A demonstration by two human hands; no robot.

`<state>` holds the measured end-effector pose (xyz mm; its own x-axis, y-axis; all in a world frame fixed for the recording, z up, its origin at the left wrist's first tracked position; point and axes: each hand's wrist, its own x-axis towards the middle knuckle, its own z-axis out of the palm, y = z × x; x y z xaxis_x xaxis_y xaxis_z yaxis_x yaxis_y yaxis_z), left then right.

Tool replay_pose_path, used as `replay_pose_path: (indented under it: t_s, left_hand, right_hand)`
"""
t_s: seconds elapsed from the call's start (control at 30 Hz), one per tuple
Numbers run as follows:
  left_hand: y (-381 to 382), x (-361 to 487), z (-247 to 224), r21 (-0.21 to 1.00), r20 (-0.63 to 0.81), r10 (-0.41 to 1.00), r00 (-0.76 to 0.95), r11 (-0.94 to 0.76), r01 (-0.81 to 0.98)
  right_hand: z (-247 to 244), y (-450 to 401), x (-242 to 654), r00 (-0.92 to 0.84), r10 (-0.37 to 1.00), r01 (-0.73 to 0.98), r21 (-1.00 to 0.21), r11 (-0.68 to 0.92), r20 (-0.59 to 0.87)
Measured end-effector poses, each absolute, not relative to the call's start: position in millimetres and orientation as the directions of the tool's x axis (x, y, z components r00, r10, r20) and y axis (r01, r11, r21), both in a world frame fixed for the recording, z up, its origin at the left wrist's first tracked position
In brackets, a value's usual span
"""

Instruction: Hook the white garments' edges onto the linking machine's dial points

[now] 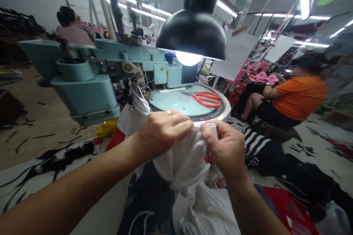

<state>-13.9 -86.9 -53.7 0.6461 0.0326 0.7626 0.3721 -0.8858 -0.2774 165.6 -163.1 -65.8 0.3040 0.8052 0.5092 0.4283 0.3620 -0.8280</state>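
A bunched piece of soft white fabric is being gripped right in front of the person, with a folded, tube-like white edge standing up between the two hands. The left hand, wearing a gold ring, and the right hand are coming together and pinching the cloth from either side, their fingertips almost meeting at that edge. Beyond the left hand, more of the fabric is rising to the presser area of a teal industrial sewing machine, while the rest is hanging below the hands over dark cloth.

Just past the hands, a pair of red-handled scissors is lying on a round teal machine table with a pale rim. Above them, a black dome lamp is shining from a lit bulb. Right of the hands, a black-and-white striped cloth is lying near a red plastic crate. Farther right, a co-worker in an orange shirt is sitting and working at pink fabric. Far ahead to the left, another co-worker in a pink top is sitting behind the machine, and black scraps are scattered left of the hands.
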Motion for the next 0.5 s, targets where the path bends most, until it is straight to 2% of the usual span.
replay_pose_path:
  t_s: [0.33,0.5]
  left_hand:
    - [-89.6,-12.6,-53.8,-0.183,0.787,0.094,0.610,-0.908,0.376]
    - [-86.2,-13.8,-54.5,-0.221,0.791,0.056,0.610,-0.902,0.370]
  right_hand:
    - [-68.0,-167.1,165.3,0.313,0.794,0.417,-0.826,0.378,0.521]
    - [-68.1,-162.2,162.9,0.317,0.792,0.435,-0.822,0.368,0.522]
